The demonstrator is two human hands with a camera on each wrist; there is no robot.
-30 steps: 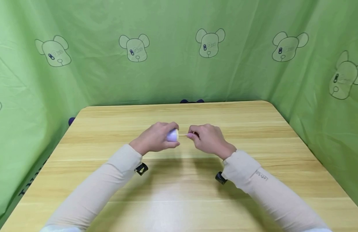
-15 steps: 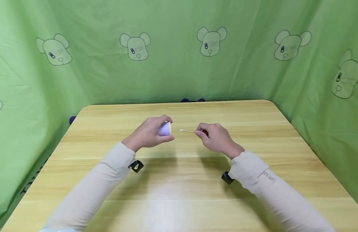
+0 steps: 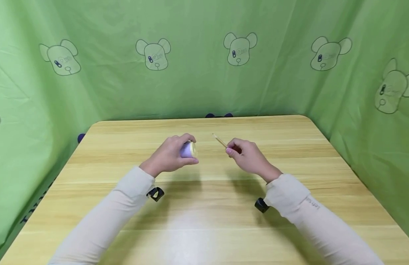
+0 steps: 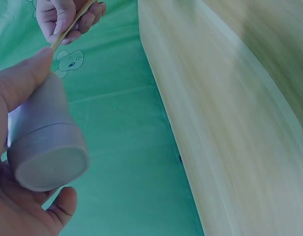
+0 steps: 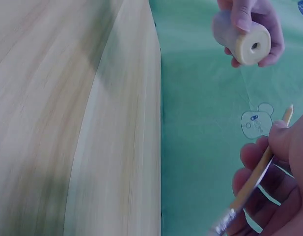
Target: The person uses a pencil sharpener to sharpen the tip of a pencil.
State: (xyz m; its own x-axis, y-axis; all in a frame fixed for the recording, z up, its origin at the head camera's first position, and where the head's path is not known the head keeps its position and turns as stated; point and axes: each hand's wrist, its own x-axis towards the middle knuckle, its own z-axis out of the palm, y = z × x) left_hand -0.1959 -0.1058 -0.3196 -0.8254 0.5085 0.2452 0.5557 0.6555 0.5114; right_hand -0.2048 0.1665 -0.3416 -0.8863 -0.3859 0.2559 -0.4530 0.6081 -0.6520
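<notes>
My left hand (image 3: 168, 154) grips a lilac pencil sharpener (image 3: 186, 150) above the table. Its cream end with a round hole (image 5: 255, 45) faces right, as the right wrist view shows. In the left wrist view the sharpener's wider, flat base (image 4: 52, 168) points toward the camera. To the right, my right hand (image 3: 250, 157) pinches a wooden pencil (image 3: 219, 140) between thumb and fingers. The pencil's sharpened tip points up and to the left, apart from the sharpener. In the right wrist view a shiny metallic band (image 5: 225, 221) shows near the pencil's other end.
A light wood table (image 3: 204, 206) lies under both hands. Green curtains (image 3: 197, 84) with bear drawings hang behind it and along both sides. Each wrist wears a black strap-mounted device, one on the left (image 3: 155, 194) and one on the right (image 3: 261, 205).
The pencil's tip was in the sharpener's hole; it has come out to the right and now tilts upward. The hands have moved apart, and the sharpener's holed end has turned slightly toward the head camera.
</notes>
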